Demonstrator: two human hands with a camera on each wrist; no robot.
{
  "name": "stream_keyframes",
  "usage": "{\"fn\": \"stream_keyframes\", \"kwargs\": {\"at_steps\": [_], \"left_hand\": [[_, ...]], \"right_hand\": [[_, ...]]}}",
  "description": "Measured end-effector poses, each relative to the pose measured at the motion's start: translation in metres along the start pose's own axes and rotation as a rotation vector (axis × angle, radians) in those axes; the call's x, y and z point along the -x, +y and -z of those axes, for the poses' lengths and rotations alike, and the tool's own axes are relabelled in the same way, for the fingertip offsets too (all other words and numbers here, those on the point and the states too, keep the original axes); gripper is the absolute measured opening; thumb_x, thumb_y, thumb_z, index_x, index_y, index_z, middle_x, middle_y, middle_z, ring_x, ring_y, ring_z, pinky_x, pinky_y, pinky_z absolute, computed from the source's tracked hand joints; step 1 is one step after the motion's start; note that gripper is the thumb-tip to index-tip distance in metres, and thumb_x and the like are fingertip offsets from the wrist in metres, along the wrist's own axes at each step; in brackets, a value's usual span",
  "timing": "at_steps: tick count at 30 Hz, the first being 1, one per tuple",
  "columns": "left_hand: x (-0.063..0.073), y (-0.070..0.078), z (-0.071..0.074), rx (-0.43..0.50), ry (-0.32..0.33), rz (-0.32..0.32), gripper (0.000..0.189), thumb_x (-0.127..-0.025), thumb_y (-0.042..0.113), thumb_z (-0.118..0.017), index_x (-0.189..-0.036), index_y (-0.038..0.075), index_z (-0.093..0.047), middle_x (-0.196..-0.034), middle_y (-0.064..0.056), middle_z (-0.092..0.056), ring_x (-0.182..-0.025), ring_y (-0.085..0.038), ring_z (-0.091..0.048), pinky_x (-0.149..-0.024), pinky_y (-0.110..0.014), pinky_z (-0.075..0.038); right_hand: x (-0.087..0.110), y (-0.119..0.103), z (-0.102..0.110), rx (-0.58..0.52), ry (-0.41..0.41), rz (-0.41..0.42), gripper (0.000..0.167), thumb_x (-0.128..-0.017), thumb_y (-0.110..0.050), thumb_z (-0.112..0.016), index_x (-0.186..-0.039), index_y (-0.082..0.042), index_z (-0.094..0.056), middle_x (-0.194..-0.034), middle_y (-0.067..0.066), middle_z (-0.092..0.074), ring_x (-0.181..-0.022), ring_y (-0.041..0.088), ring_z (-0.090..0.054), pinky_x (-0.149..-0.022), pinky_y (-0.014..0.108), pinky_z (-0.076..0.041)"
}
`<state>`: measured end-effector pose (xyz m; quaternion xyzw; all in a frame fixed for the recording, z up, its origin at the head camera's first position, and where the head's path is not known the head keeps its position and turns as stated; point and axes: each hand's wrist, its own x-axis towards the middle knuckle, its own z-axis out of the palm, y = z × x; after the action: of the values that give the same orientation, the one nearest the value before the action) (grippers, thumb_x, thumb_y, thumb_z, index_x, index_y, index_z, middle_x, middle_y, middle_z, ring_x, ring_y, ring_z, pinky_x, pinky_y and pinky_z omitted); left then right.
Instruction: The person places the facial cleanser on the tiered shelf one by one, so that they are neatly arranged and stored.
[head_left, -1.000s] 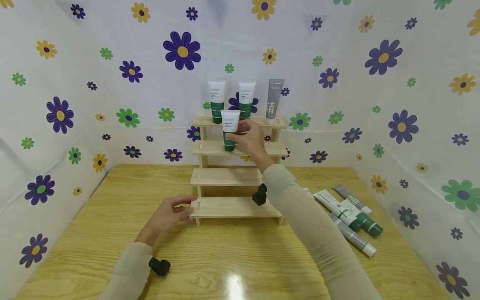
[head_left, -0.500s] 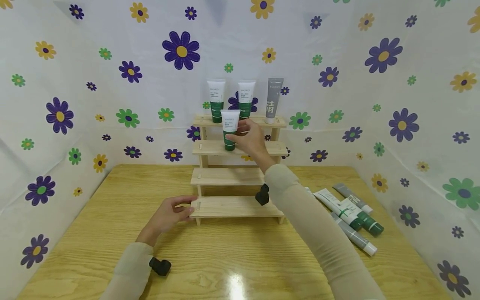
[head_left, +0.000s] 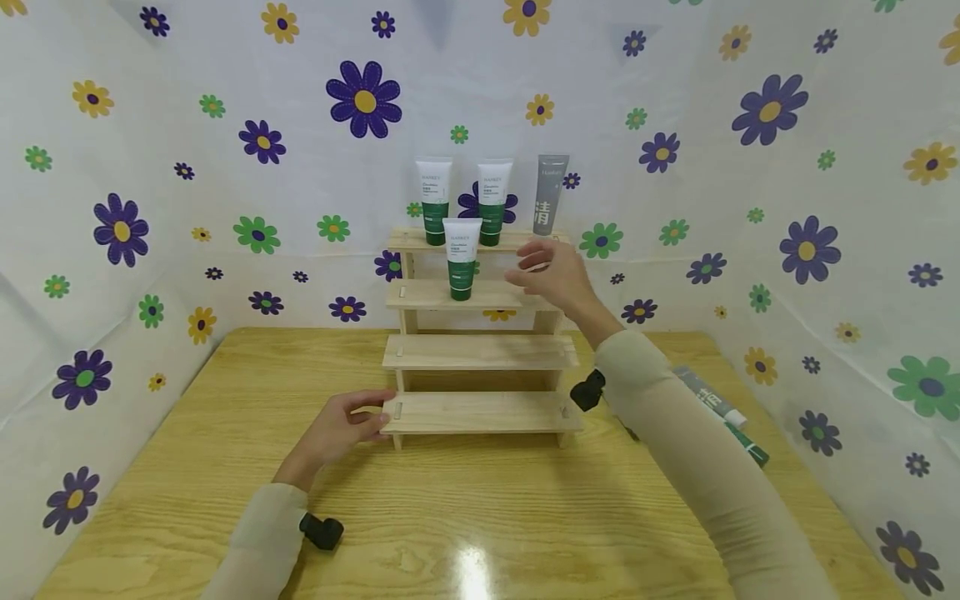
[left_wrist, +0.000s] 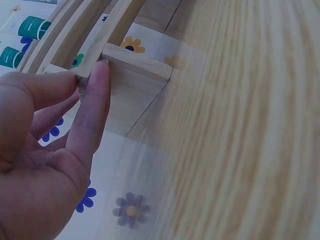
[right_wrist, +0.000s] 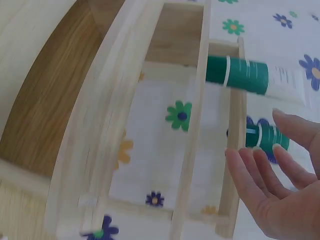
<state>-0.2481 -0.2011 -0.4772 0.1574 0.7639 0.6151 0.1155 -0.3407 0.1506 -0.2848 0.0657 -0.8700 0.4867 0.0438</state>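
Observation:
A white-and-green squeeze tube stands cap down on the second tier from the top of a wooden step rack. Just right of it hovers my right hand, fingers loosely bent and holding nothing. In the right wrist view that hand is apart from the white-and-green tube. My left hand holds the left end of the lowest shelf; the left wrist view shows thumb and fingertips pinching the board's corner.
Two more white-and-green tubes, one at left and one in the middle, stand on the top tier beside a grey tube. More tubes, including a grey one, lie on the table at right, partly behind my right sleeve.
My right hand has let go of the white-and-green tube and moved right, leaving it upright on the second tier. My left hand stays on the lowest shelf.

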Motion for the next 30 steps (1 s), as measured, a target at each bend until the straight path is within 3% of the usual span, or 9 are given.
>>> {"fn": "stream_keyframes", "kwargs": {"at_steps": [9,14,24,30], "left_hand": [[-0.001,0.002,-0.001,-0.001,0.005,-0.013,0.051,-0.102,0.009,-0.065,-0.148,-0.006,-0.050,-0.146,-0.034,-0.050,-0.105,-0.011,-0.070,-0.085,-0.025,-0.064],[0.001,0.001,-0.001,-0.002,-0.002,-0.025,0.052,-0.102,0.011,-0.066,-0.148,-0.007,-0.050,-0.148,-0.035,-0.049,-0.103,-0.008,-0.070,-0.085,-0.025,-0.064],[0.000,-0.001,0.000,-0.004,0.005,-0.004,0.051,-0.102,0.012,-0.066,-0.148,-0.004,-0.051,-0.150,-0.031,-0.049,-0.107,-0.014,-0.071,-0.086,-0.028,-0.065],[0.000,-0.002,0.001,-0.003,0.003,-0.004,0.051,-0.102,0.011,-0.066,-0.148,-0.004,-0.051,-0.151,-0.031,-0.048,-0.109,-0.014,-0.071,-0.087,-0.028,-0.065]], "right_hand": [[0.010,0.034,0.054,0.168,-0.097,-0.071,0.048,-0.095,-0.022,-0.076,-0.136,-0.001,-0.059,-0.132,0.024,-0.064,-0.107,0.035,-0.070,-0.086,0.033,-0.066],[0.018,0.056,0.077,0.238,-0.165,-0.087,0.046,-0.096,-0.021,-0.075,-0.132,0.004,-0.059,-0.130,0.029,-0.064,-0.110,0.040,-0.069,-0.088,0.041,-0.065],[0.031,0.093,0.101,0.324,-0.265,-0.122,0.043,-0.097,-0.018,-0.073,-0.127,0.008,-0.059,-0.127,0.034,-0.064,-0.107,0.040,-0.069,-0.091,0.049,-0.063],[0.036,0.109,0.112,0.363,-0.311,-0.141,0.043,-0.096,-0.018,-0.074,-0.126,0.009,-0.060,-0.130,0.036,-0.062,-0.102,0.038,-0.071,-0.086,0.046,-0.066]]}}
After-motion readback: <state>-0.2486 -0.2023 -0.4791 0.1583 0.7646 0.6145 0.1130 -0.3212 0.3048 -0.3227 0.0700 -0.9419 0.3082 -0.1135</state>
